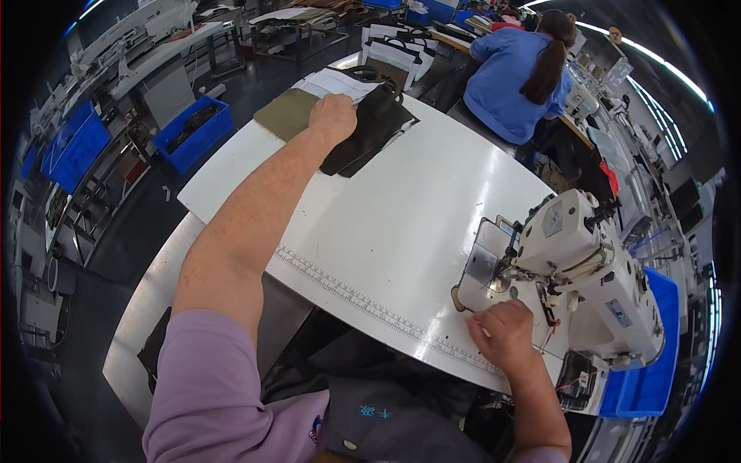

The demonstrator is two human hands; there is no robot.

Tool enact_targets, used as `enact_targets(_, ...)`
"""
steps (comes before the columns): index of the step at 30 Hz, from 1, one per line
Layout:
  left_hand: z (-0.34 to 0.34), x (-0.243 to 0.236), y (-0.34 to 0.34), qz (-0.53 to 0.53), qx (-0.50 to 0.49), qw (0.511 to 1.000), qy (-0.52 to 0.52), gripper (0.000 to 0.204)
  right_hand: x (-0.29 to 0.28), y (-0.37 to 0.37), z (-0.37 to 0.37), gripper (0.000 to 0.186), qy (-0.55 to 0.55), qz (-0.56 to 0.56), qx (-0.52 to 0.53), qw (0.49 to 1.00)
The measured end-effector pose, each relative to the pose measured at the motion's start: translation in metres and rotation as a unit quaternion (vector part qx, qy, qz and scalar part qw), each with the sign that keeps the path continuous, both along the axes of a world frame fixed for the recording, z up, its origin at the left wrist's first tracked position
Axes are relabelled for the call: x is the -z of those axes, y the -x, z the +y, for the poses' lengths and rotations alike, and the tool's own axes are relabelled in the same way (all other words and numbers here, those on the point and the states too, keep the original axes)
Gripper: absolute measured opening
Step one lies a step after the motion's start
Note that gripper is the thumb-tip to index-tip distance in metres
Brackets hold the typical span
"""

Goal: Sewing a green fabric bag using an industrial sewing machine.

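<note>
My left hand (333,119) is stretched far out over a stack at the table's back left, its fingers closed at the edge of a dark fabric piece (369,131). Dark straps or handles (378,77) loop up at that piece's far end. Beside it lie an olive fabric piece (287,114) and white sheets (332,83). My right hand (505,333) is curled at the front of the white sewing machine (559,235), thumb and fingers drawn together. Whatever it may hold is too small to make out. The machine's metal work plate (482,258) lies just beyond that hand.
A printed ruler strip (347,295) runs along the white table's (394,208) near edge. Blue bins stand on the floor at left (193,133) and behind the machine (642,386). A co-worker in blue (509,81) sits beyond the table. White bag-like pieces (397,50) hang past its far edge.
</note>
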State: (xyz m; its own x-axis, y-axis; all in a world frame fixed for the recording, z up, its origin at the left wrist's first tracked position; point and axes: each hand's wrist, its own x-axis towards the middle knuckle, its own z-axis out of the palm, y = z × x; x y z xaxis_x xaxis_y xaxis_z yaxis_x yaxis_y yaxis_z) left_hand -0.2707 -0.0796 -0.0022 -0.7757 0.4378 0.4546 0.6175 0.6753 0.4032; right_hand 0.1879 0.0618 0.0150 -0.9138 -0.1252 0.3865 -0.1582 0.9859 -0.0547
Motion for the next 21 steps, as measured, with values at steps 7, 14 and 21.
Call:
enact_targets(7,-0.020,0.004,-0.017,0.009,0.040,0.999,-0.035,0.031,0.027,0.208,-0.074,0.056,0.067,0.068,-0.060,0.994)
enact_targets(14,-0.116,-0.030,-0.016,0.032,-0.019,0.989,-0.143,0.038,0.049,0.305,-0.085,0.086,0.022,-0.045,0.043,0.998)
enact_targets(21,-0.200,-0.139,-0.095,-0.350,0.285,0.760,-0.468,0.039,0.047,0.330,-0.047,0.083,0.061,-0.081,0.012,0.995)
